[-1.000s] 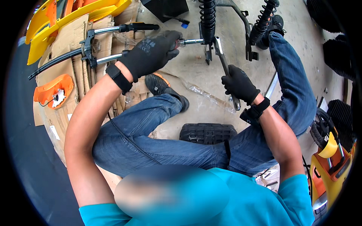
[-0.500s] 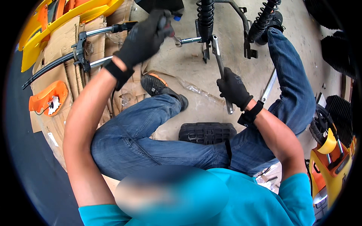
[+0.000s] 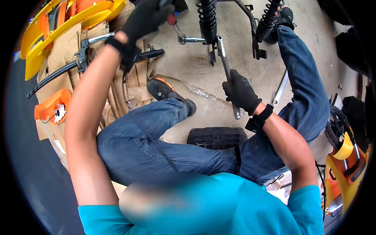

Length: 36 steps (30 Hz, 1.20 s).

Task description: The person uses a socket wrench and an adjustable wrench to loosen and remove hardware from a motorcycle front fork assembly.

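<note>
My left hand [image 3: 147, 18], in a black glove, is wrapped round the handle of a ratchet [image 3: 178, 29] with a red part on its grip. From the ratchet's head a shiny socket extension [image 3: 194, 40] reaches right to the lower end of a black coil-spring shock absorber [image 3: 207, 19]. On the other side of that lower end sits the head of a long steel wrench [image 3: 224, 58]. My right hand [image 3: 241, 91], also gloved, grips the wrench's shaft, whose far end sticks out below the fist. The fastener between the two tools is too small to make out.
A second shock absorber [image 3: 270, 19] hangs from a black frame [image 3: 250, 23]. Another wrench [image 3: 280, 89] lies on the concrete by my right leg. A black ribbed block [image 3: 216, 138] sits between my legs. Cardboard [image 3: 58, 55] at left bears a fork assembly [image 3: 83, 55] and an orange part [image 3: 58, 106].
My left hand has moved up and left, swinging the ratchet handle steeper. My right hand and the wrench have barely shifted.
</note>
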Motion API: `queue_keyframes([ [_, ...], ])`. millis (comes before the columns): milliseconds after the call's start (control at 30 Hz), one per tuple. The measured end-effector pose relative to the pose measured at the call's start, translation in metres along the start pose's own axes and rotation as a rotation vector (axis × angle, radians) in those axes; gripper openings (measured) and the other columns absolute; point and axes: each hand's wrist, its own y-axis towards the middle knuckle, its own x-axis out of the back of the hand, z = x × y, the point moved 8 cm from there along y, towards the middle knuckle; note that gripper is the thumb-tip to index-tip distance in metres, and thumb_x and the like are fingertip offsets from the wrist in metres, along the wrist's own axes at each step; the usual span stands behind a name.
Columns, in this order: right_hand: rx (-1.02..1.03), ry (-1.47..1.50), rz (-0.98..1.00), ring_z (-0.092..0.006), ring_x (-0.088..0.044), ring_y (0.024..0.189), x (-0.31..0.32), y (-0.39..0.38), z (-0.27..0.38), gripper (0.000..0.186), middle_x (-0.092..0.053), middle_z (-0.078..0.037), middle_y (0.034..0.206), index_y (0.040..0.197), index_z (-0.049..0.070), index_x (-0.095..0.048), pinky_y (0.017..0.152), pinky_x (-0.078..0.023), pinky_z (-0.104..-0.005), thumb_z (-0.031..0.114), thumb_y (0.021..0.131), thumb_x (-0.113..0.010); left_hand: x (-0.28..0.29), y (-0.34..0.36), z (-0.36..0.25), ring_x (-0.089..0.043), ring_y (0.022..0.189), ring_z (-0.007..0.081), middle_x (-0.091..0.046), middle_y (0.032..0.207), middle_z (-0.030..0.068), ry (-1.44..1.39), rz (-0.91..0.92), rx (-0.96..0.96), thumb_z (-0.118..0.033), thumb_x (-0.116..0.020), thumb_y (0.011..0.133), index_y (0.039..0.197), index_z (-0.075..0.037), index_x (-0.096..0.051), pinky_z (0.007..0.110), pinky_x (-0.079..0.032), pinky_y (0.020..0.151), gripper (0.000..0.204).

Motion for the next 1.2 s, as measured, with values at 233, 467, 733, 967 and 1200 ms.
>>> queue_keyframes([
  [233, 0.062, -0.074, -0.031, -0.0237, -0.064, 0.053, -0.002, 0.005, -0.011, 0.018, -0.059, -0.014, 0.066, 0.094, -0.002, -0.043, 0.048, -0.052, -0.0358, 0.012, 0.090, -0.054, -0.067, -0.133, -0.076, -0.066, 0.093, 0.0280, -0.064, 0.113, 0.0132, 0.383, 0.103, -0.205, -0.013, -0.069, 0.085, 0.116, -0.006, -0.056, 0.036, -0.054, 0.080, 0.035],
  [467, 0.143, -0.095, -0.085, -0.0254, -0.063, 0.051, -0.006, 0.005, -0.020, 0.019, -0.059, -0.015, 0.065, 0.095, -0.001, -0.041, 0.048, -0.052, -0.0379, 0.011, 0.090, -0.053, -0.097, -0.142, -0.085, -0.062, 0.105, 0.0285, -0.061, 0.119, 0.0130, 0.536, 0.256, -0.363, -0.016, -0.068, 0.084, 0.115, -0.005, -0.057, 0.038, -0.052, 0.082, 0.034],
  [733, 0.126, -0.124, -0.087, -0.0280, -0.063, 0.051, -0.005, 0.000, -0.012, 0.019, -0.058, -0.016, 0.062, 0.094, -0.001, -0.040, 0.048, -0.052, -0.0383, 0.013, 0.090, -0.053, -0.017, -0.004, -0.033, -0.065, 0.083, 0.0204, -0.066, 0.092, 0.0108, -0.041, -0.125, -0.021, -0.016, -0.059, 0.093, 0.111, -0.006, -0.055, 0.031, -0.051, 0.073, 0.021],
  [967, 0.070, -0.026, -0.030, -0.0466, -0.059, 0.071, -0.005, -0.001, -0.004, 0.024, -0.058, -0.030, 0.071, 0.097, -0.004, -0.041, 0.065, -0.046, -0.0534, 0.010, 0.085, -0.056, -0.019, 0.042, 0.037, -0.063, 0.061, 0.0158, -0.066, 0.066, 0.0080, -0.132, -0.002, 0.420, -0.018, -0.053, 0.091, 0.076, -0.003, -0.067, 0.030, -0.047, 0.054, 0.025],
  [1200, 0.093, -0.003, -0.025, -0.0447, -0.061, 0.071, 0.005, 0.000, -0.010, 0.023, -0.059, -0.028, 0.072, 0.096, -0.003, -0.043, 0.065, -0.047, -0.0518, 0.011, 0.084, -0.056, -0.015, 0.005, 0.016, -0.065, 0.089, 0.0160, -0.066, 0.100, 0.0085, -0.263, 0.024, 0.154, -0.017, -0.064, 0.090, 0.121, -0.006, -0.054, 0.029, -0.052, 0.079, 0.034],
])
